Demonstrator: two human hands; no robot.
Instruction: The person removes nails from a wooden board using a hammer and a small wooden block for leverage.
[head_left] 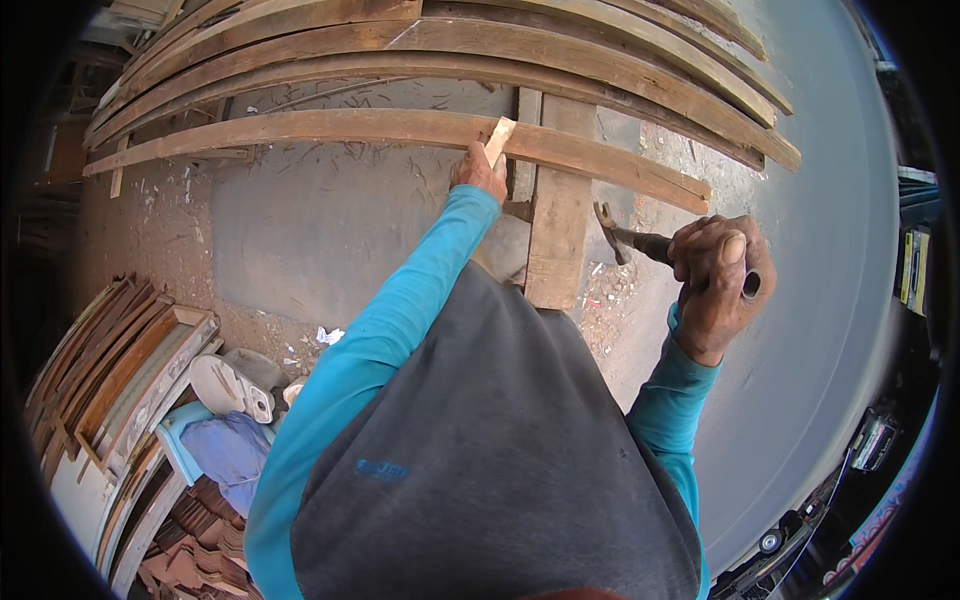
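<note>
My left hand [478, 174] is closed around a short pale piece of wood [499, 138], which lies across a long narrow wooden board [330, 127]. In my right hand [722, 280] is a claw hammer [650, 245], gripped by its handle. The hammer's metal head hangs to the left of that fist, apart from the board and close to its right end. Beneath the long board, a wide wooden plank [558, 220] runs lengthwise away from me. My fingers hide the near end of the short piece.
Several long beams [600, 75] lie side by side beyond the board. Wood scraps litter the concrete floor [310, 220]. At lower left stand stacked curved-looking boards [110, 370], a white plastic container [235, 380], a blue cloth [232, 455] and reddish tiles [195, 555].
</note>
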